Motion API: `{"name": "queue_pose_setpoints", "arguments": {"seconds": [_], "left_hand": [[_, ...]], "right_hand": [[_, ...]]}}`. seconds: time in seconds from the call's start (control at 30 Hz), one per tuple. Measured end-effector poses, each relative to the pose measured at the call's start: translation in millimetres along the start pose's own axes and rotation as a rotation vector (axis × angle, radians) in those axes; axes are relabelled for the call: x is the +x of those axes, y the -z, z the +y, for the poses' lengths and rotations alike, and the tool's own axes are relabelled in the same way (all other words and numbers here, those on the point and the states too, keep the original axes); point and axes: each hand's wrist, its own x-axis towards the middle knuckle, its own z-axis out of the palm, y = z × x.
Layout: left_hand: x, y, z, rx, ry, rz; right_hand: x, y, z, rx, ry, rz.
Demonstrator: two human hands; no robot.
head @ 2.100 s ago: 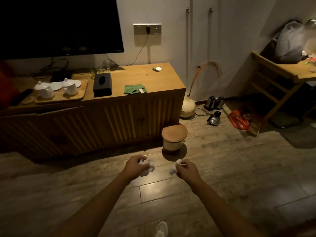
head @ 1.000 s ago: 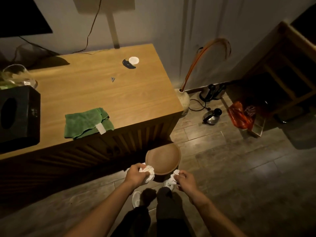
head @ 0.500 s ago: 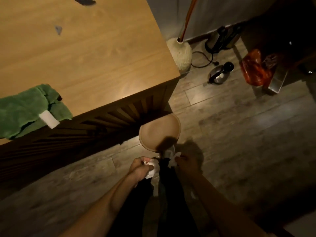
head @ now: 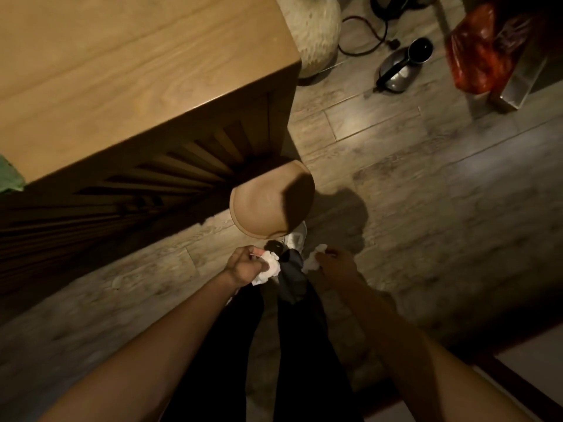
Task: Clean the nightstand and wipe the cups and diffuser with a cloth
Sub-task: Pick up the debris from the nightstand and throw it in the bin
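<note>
— Below the cabinet's (head: 146,71) front right corner, what stands on the floor (head: 426,193)?
— A bin with a tan lid (head: 268,205), closed, just beside the slatted front.
— And the hands?
— Both hover near the bin's near side. The left hand (head: 243,266) clutches a crumpled white tissue (head: 269,268); the right hand (head: 335,263) pinches another white wad (head: 315,258). Dark trouser legs and a pale shoe show under them.
— Any cloth?
— A green cloth (head: 9,178) lies on the surface at its front edge, far left, mostly out of view, well apart from the hands.
— Anything else?
— A kettle (head: 399,70), a cord, a pale textured base (head: 313,28) and an orange bag (head: 481,50) sit on the floor beyond the surface's right end.
</note>
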Motion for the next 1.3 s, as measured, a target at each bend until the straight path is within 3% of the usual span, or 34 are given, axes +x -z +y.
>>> {"name": "queue_pose_setpoints", "arguments": {"seconds": [0.4,0.57,0.73,0.9,1.0,1.1,1.23,1.3], "left_hand": [[7.9,9.5,11.5,-0.063,-0.086,0.089],[21.3,9.5,-4.6,-0.108,-0.067,0.212],[43.0,-1.2,-17.3,-0.107,-0.089,0.209],[61.3,-21.9,-31.9,-0.194,0.036,0.091],[76.4,-35.4,-33.2,-0.326,0.068,0.119],[106.2,-47.2,-30.5,-0.516,0.044,0.206],[137.7,-55.2,-26.0,-0.534,-0.036,0.299],[152.4,-55.7,-25.1,-0.560,-0.051,0.252]], "right_hand": [[6.5,-34.4,-36.9,0.003,0.161,-0.012],[18.0,-54.8,-31.9,0.007,0.121,-0.065],[38.9,-58.3,-22.1,0.060,0.027,-0.067],[62.6,-56.9,-7.0,0.164,-0.021,0.065],[80.6,-56.6,-0.5,0.175,-0.052,0.115],[109.9,-59.7,-4.5,0.109,-0.041,0.035],[143.6,-73.0,-11.8,0.084,0.038,-0.042],[157.5,-81.5,-13.5,0.146,0.019,-0.076]]}}
